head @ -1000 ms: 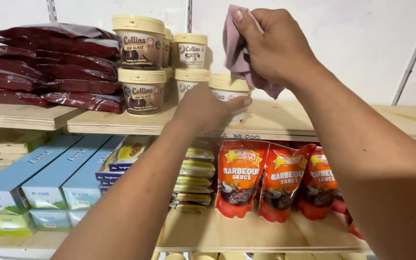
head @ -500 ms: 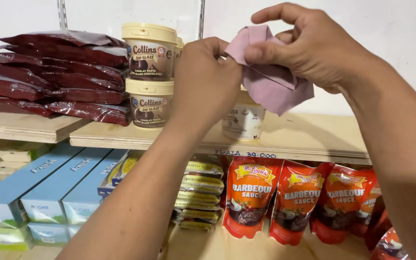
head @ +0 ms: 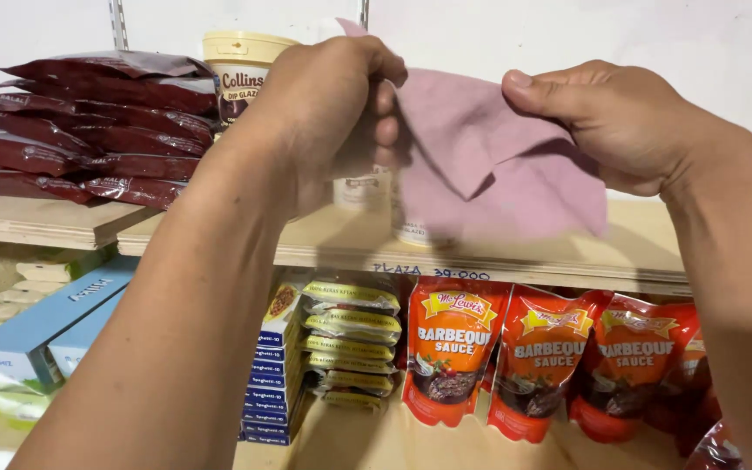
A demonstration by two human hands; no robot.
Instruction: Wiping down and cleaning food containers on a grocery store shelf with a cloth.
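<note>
A pink cloth (head: 489, 165) is stretched out between both hands in front of the upper shelf. My left hand (head: 328, 109) grips its left edge in a closed fist. At the cloth's top right corner my right hand (head: 611, 122) pinches it between thumb and fingers. The cloth hangs down and hides most of the cream tubs behind it. One cream tub with a dark label (head: 241, 74) shows to the left of my left hand.
Dark red flat packets (head: 89, 122) are stacked at the left of the wooden upper shelf (head: 324, 244). Below stand red sauce pouches (head: 550, 357), small yellow-green packets (head: 350, 339) and blue boxes (head: 36, 322). A white wall is behind.
The cloth was bunched in my right hand; my left hand left the tub, took the cloth's other edge, and both hands have pulled it open and come closer to the camera.
</note>
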